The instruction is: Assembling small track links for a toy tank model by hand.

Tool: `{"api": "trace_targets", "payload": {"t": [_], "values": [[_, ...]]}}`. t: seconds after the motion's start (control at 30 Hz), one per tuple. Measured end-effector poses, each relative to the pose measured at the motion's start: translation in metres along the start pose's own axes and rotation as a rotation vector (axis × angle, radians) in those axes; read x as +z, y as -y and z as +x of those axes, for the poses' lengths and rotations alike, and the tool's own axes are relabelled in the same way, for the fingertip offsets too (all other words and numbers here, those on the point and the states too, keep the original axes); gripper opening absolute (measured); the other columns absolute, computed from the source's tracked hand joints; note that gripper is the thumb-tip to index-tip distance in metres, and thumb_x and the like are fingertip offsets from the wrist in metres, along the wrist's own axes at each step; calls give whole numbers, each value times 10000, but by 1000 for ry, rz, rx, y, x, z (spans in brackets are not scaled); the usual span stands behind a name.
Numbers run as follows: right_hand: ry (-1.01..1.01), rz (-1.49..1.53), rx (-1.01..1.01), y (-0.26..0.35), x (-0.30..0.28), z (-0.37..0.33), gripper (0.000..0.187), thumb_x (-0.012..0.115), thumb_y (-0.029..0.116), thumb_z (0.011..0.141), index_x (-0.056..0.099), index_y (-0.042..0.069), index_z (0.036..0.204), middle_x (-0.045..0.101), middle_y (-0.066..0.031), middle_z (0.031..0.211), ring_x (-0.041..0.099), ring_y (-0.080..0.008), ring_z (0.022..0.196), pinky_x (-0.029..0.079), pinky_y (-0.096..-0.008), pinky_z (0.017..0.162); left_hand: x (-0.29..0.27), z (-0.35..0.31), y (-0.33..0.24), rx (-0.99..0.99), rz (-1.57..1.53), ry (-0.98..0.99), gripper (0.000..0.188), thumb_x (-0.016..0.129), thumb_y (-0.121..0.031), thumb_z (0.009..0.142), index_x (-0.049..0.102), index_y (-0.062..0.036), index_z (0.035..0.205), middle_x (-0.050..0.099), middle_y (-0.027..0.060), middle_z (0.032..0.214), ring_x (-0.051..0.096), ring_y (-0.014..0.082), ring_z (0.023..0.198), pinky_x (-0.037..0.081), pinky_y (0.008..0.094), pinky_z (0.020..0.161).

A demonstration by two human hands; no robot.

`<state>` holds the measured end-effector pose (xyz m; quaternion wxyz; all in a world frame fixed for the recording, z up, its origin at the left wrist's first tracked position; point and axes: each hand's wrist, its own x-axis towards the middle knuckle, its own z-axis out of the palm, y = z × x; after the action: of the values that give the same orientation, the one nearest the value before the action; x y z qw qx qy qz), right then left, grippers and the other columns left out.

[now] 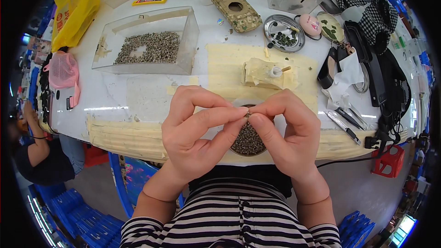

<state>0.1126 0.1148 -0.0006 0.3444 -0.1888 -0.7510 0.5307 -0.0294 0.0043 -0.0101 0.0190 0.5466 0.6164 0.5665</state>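
Above a round dish of small dark metallic pieces, my two hands meet fingertip to fingertip. My left hand pinches with thumb and index finger, and my right hand pinches from the other side. Between the fingertips shows a speck of a tiny metallic piece, mostly covered by the fingers. It looks like the pieces in the dish, but its exact kind is too small to make out. Just beyond my hands stands a tape-covered block with a small white bottle and a thin stick in it.
A clear box of similar small pieces stands back left. Right of centre at the back are a camouflage case and a metal dish with dark green bits. A craft knife and tweezers lie at right. A person sits far left.
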Motion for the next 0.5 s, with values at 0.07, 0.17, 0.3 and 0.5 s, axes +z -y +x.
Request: {"api": "trace_targets", "payload": {"t": [0.07,0.17,0.3,0.5], "values": [[-79,-241,-187,3,2,0,160,767,-6,763,728,24,914,633,-62,784,570,-191,672,456,-275,612,2,-1,0,0,37,-21,277,817,24,681,755,-76,932,643,48,878,579,193,798,447,303,689],[-127,-426,-393,5,4,-3,260,788,-20,702,741,35,951,642,-62,789,575,-220,674,460,-290,598,3,-2,0,-35,52,-39,267,814,26,683,753,-69,924,645,52,875,581,193,798,449,301,684],[-113,-386,-328,-2,5,-5,280,786,-13,710,745,35,983,650,-65,803,584,-211,688,465,-301,597,2,-3,1,-79,-3,-46,261,809,31,687,754,-70,921,649,52,870,583,190,800,452,295,685],[-31,-116,-73,0,4,-5,211,768,-1,758,736,17,966,659,-81,831,603,-212,709,476,-293,626,2,-1,1,-70,-48,-17,260,810,31,685,757,-71,917,650,51,878,582,186,802,454,285,688]]}}
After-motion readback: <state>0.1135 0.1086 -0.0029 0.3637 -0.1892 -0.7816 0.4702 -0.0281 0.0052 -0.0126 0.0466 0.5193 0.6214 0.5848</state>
